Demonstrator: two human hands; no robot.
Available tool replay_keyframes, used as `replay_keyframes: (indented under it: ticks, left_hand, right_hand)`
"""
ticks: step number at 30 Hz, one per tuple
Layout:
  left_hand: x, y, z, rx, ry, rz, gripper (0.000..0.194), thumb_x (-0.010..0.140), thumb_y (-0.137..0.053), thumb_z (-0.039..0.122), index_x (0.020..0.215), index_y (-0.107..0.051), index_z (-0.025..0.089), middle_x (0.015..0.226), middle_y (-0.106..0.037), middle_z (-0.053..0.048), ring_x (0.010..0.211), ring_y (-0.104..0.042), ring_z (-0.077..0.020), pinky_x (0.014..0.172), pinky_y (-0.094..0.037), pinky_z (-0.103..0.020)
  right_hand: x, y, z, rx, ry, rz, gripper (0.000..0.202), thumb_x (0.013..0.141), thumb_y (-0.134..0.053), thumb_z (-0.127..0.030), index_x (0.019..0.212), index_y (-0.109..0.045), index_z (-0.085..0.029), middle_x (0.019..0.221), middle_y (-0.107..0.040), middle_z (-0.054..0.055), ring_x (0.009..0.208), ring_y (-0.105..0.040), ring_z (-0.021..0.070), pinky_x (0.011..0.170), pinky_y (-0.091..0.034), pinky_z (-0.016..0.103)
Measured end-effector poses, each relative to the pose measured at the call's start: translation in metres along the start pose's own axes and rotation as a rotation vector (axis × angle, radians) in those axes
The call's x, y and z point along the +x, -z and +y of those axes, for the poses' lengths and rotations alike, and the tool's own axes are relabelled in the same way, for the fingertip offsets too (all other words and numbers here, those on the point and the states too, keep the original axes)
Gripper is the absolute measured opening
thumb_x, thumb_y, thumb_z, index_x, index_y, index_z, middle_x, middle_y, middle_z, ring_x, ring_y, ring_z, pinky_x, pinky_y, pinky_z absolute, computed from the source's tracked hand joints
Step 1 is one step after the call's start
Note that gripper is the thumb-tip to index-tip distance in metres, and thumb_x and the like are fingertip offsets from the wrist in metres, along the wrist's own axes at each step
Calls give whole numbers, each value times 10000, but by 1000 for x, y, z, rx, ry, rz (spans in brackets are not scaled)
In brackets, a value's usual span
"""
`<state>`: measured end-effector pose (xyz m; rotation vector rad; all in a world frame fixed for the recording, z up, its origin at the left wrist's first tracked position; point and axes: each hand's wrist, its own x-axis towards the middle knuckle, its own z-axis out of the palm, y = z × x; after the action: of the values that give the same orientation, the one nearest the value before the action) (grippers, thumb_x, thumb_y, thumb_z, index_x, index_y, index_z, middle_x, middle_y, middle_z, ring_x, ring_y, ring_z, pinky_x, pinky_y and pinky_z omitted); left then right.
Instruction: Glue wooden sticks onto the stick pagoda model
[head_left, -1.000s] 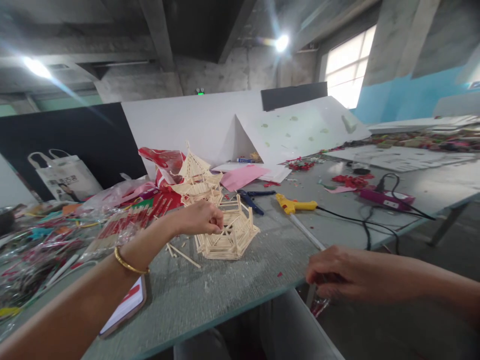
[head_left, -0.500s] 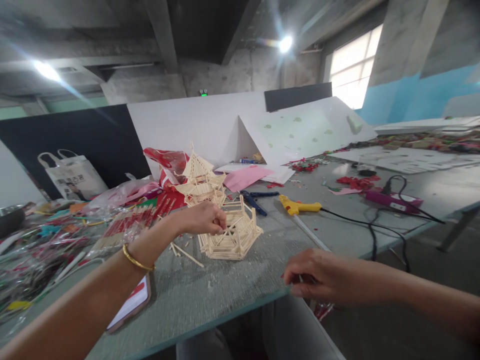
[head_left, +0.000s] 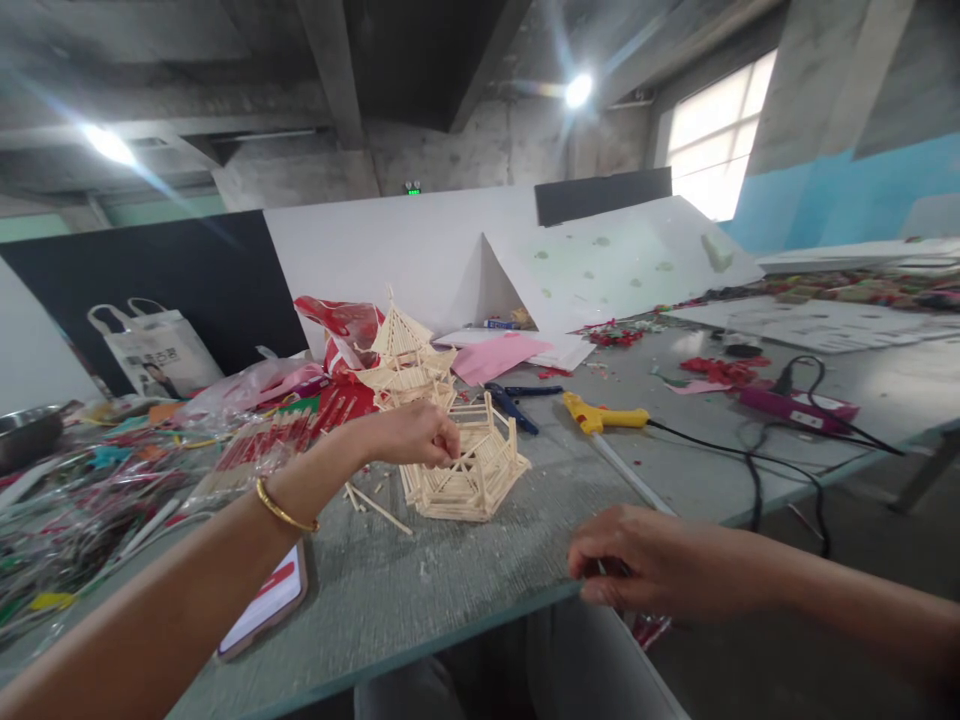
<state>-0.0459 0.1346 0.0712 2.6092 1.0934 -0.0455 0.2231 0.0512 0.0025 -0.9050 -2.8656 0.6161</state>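
In the head view, a left hand [head_left: 416, 433], fingers bent in a near-closed pinch, reaches into the upper left side of an open, many-sided frame of pale wooden sticks [head_left: 469, 490] on a gray-green table [head_left: 360, 600]; whether a stick is between the fingertips cannot be told. The right hand [head_left: 645, 560], loosely curled and partly open, hangs at the table's near edge; its grip, if any, is hidden. A tiered, pointed-roof pale stick tower [head_left: 401, 340] stands just behind the frame, and a yellow glue gun [head_left: 604, 415] lies to its right, near blue-handled pliers [head_left: 514, 410]. Work at the frame appears to call for a light fingertip touch, since a hard squeeze could bow the thin sticks. Bracing the base would limit sliding, and keeping the wrist off the tower would spare its eaves.
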Motion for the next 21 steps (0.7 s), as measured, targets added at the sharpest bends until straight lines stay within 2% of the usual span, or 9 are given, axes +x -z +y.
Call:
replay_keyframes:
  ticks: [16,19,21]
  left_hand:
    - [-2,-3,-1,-52,-10,4,150,662,-555,141,754,-669,177,692,-668,3,639,-579,-114,609,-399,-205]
    - [-3,-2,0,-53,-14,11,158,680,-544,161,785,-662,173,707,-663,0,653,-583,-117,615,-405,-207]
    - [-5,0,1,-51,-19,79,144,700,-529,182,779,-649,168,687,-649,4,642,-573,-114,608,-403,-208]
  right_hand:
    - [-4,0,4,42,-25,14,183,837,-465,-225,882,-635,-175,787,-636,20,708,-556,112,668,-385,208]
    - [1,-4,7,42,-51,69,195,828,-472,-252,885,-642,-174,751,-627,12,669,-542,107,637,-375,203]
    - [9,-6,8,58,-112,135,208,818,-477,-275,876,-645,-166,690,-611,4,608,-519,99,583,-359,198]
